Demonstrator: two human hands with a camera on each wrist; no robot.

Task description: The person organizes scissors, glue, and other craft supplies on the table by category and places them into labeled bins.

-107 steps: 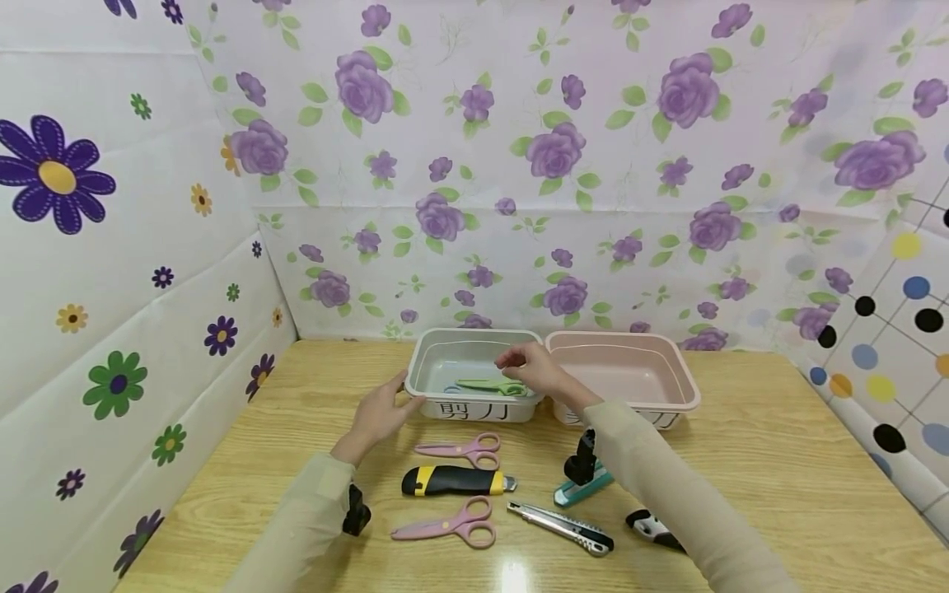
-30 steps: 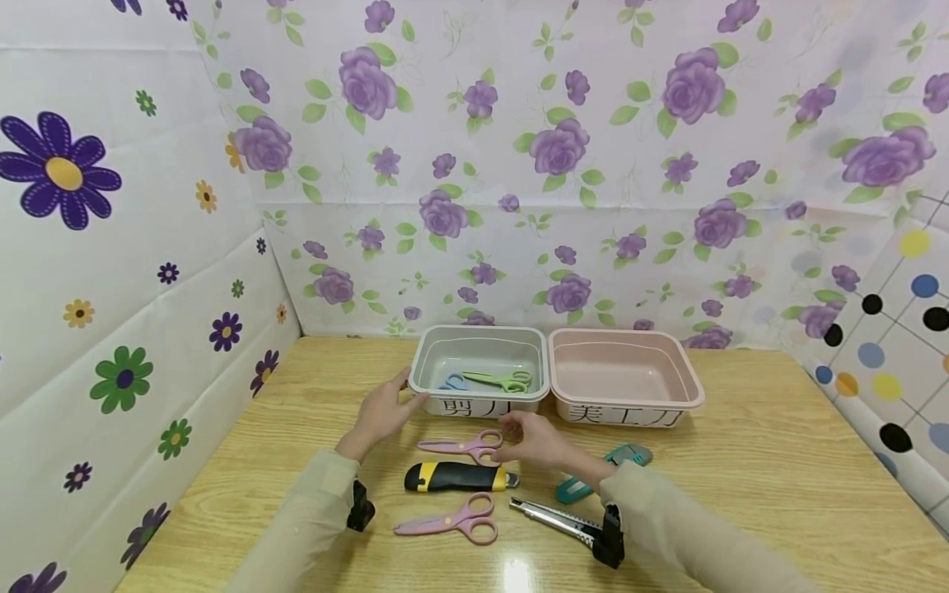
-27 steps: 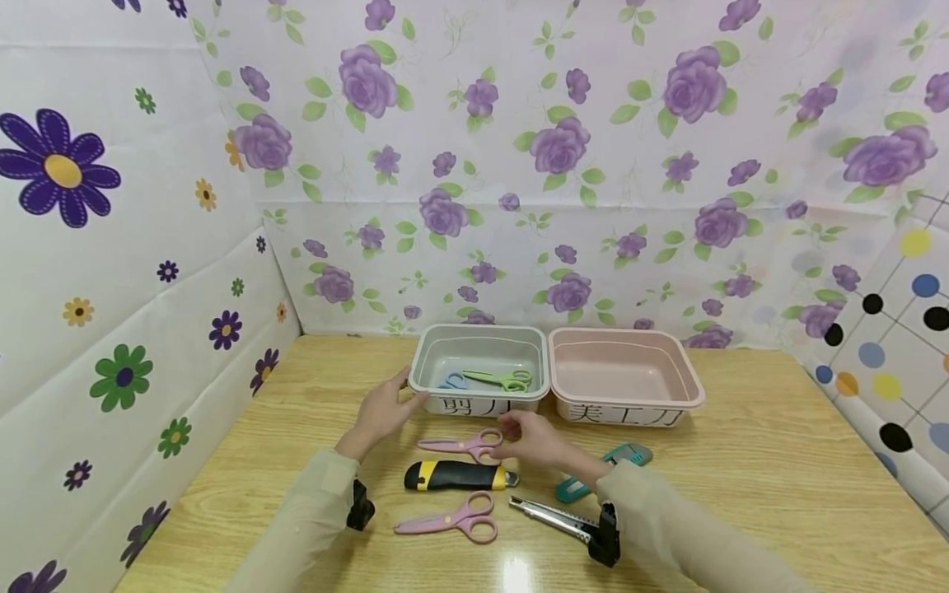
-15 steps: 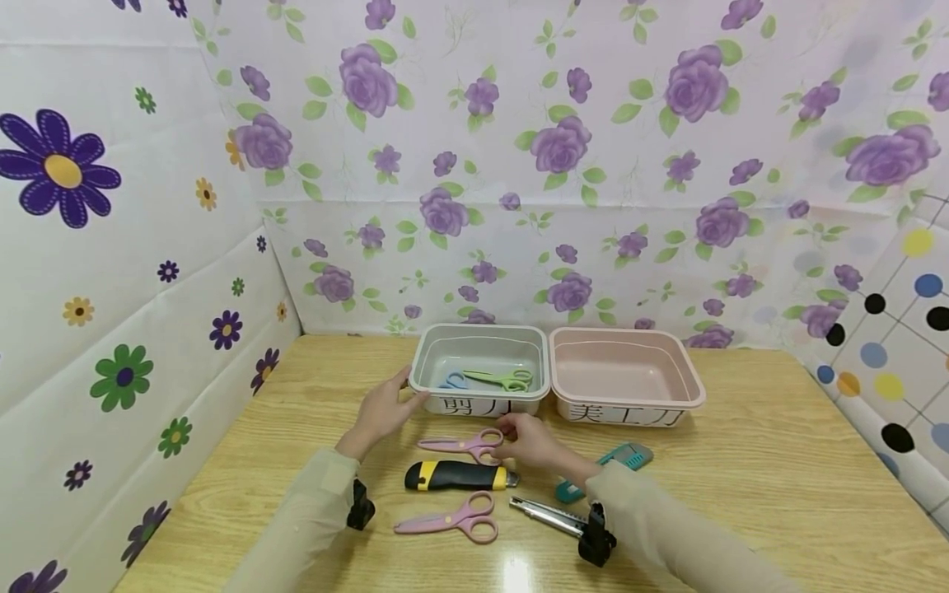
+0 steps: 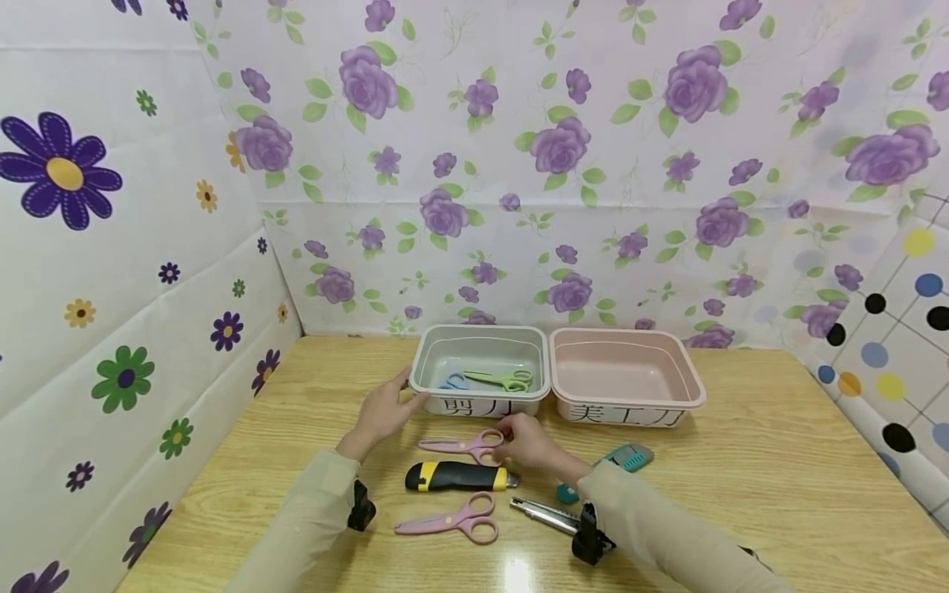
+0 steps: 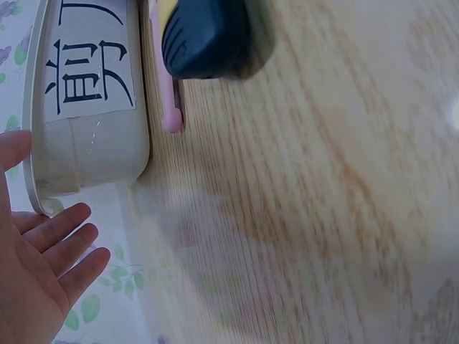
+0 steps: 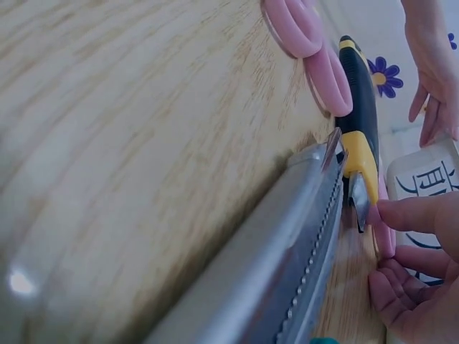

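Pink loop-handled scissors [image 5: 465, 446], right hand [image 5: 530, 441] pinching them, lie beside a utility knife [image 5: 455, 475]; the straight-fingered left hand [image 5: 380, 416] touches a grey plastic tub [image 5: 485, 350].

Farther pink scissors [image 5: 465, 447] partly hidden behind right fingers [image 7: 422, 259].

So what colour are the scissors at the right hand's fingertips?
Pink; the scissors show best in the head view.

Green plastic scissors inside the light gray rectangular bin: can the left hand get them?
Probably yes. The left hand touches the left corner of the gray bin, which has no lid, and nothing covers the green scissors; the hand might only need to reach in.
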